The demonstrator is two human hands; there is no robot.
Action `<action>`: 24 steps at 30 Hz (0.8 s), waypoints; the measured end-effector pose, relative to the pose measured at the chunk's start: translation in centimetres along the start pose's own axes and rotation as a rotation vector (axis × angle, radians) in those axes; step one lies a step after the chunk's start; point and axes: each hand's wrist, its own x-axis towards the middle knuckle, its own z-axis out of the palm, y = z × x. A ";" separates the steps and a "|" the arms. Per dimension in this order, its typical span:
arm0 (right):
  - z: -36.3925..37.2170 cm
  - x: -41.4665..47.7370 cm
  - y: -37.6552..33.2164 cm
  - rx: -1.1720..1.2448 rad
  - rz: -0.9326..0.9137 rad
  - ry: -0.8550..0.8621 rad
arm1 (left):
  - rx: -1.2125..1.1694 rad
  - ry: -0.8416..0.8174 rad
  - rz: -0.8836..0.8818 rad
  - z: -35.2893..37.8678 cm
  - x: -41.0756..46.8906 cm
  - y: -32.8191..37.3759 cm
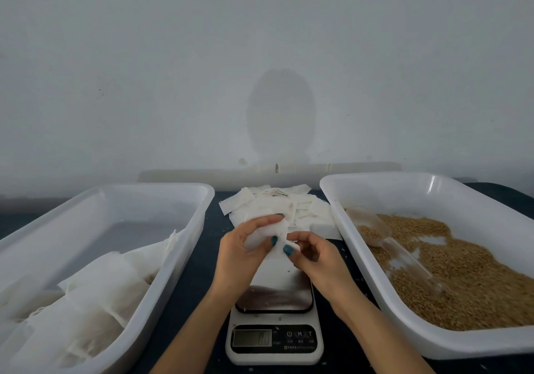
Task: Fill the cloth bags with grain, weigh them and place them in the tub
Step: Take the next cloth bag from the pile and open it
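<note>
White plastic tub (185, 229) at far left, w/ a heap of filled bags (95, 287) lying in its near half, so several rounds look done. Next over, the left hand (239, 258) grips a flat, empty cloth bag (268, 235), fingers curled round it. The bag is in the air above the scale (274, 295), which sits on the dark worktop (190, 301) btwn the two tubs. The scale's pan carries nothing & its display is too dim to read. Behind the hands, a loose pile of empty bags (289, 203) lies at the back of the worktop. The right hand (315, 255) pinches the bag's edge btwn thumb & forefinger, other fingers loosely curled. Far right: second tub (375, 177) w/ grain (462, 272) over its floor & a clear scoop (375, 229) lying in it.

Step in hand, as I read it: opening the mouth of a fresh bag, i.e. start of a fill round. Next move prob. needs the right hand to let go & take the scoop, the left holding the mouth spread & steady, ideally over the grain tub so spill falls back in. Thin cloth will likely flop shut if held at one edge only.
</note>
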 end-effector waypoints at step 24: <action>-0.2 -0.5 -0.3 -0.283 -0.250 0.278 | 0.118 0.007 -0.037 0.2 -0.1 -0.2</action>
